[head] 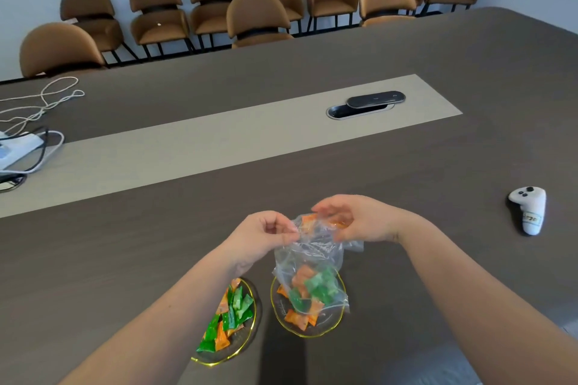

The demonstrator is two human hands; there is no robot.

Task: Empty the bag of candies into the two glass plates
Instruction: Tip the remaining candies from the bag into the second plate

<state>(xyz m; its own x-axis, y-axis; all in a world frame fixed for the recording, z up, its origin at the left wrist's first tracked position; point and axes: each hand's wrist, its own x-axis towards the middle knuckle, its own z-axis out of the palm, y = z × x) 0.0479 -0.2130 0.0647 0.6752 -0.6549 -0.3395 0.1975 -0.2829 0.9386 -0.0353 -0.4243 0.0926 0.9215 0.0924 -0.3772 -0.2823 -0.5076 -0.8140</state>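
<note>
Chairs [212, 6] upholstered in brown line the far wall behind a long dark conference table [469, 141], whose pale centre strip [219, 141] carries an oval cable port [359, 110] with its lid [376, 99] raised. At the table's left edge, white and black cables [40, 100] trail toward a white power strip [18, 147]; well off to the right lies a white handheld controller [530, 211]. Near the front edge, a person's two bare forearms reach in over two gold-rimmed glass plates set just beside each other. The clear plastic bag [309, 262] hangs above the right plate [330, 327], its upper edge held up between both hands and its lower end, with several orange and green candies [312, 289] inside, sagging over that plate. The left hand [266, 236] pinches the bag's top edge between thumb and fingers; the right hand [356, 222], fingers curled, grips the opposite side of the crumpled opening. A few orange loose candies [298, 319] already lie on the right plate beneath the bag. The left plate [247, 334], partly hidden by the left forearm, holds a pile of green and orange wrapped sweets [230, 319].
</note>
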